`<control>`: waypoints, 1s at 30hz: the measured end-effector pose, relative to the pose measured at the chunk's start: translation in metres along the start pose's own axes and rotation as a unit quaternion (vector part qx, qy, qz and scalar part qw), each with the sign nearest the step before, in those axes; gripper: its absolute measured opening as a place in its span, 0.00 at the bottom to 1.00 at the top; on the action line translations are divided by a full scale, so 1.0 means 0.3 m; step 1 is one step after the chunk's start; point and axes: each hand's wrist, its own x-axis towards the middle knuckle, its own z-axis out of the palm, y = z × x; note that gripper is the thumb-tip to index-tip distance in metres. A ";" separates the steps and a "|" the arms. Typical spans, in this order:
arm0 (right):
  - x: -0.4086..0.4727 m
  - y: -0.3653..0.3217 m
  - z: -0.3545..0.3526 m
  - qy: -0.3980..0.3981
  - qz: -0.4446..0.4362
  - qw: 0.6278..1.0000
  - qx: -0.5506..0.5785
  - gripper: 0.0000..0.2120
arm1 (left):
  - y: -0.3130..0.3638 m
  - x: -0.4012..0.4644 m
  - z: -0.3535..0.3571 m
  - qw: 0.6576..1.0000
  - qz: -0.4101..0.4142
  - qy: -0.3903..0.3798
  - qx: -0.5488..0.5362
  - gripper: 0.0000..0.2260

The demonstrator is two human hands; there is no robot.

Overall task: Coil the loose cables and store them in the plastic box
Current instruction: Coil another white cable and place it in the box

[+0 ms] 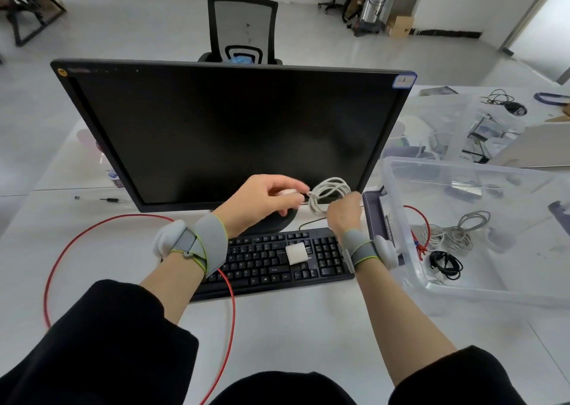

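White cable [329, 192] is bundled into a small coil, held up in front of the lower right corner of the monitor [234, 133], above the desk and just left of the plastic box [401, 185]. Right hand [344, 215] is curled around the coil's lower right side, knuckles toward the camera. Left hand [262, 199] is pinching the free end of the same cable at the coil's left edge, fingers bent, thumb on top. Box sits open on the desk to the right, already holding a grey coiled cable [459, 232], a smaller black coiled cable [445, 264], and the end of a red cable [421, 235] that loops in over its left wall. That red cable also runs in a big arc over the desk on the left and crosses the keyboard [277, 259]. A small white block [296, 253] lies on the keys. Both forearms are raised over the keyboard, grey straps on both wrists, black sleeves pushed up. A second clear bin [438, 121] with mixed contents stands behind the box.
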 end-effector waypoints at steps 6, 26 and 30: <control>-0.015 -0.024 0.044 -0.107 -0.068 0.991 0.051 0.07 | -0.005 0.043 0.017 0.973 0.024 0.052 0.222 0.07; -0.113 -0.070 0.046 -0.193 -0.163 0.964 0.087 0.04 | -0.115 0.058 0.048 0.965 -0.160 0.200 -0.058 0.17; -0.135 -0.078 0.044 -0.236 -0.154 0.954 0.100 0.04 | -0.111 0.048 0.045 0.973 -0.130 0.182 -0.051 0.12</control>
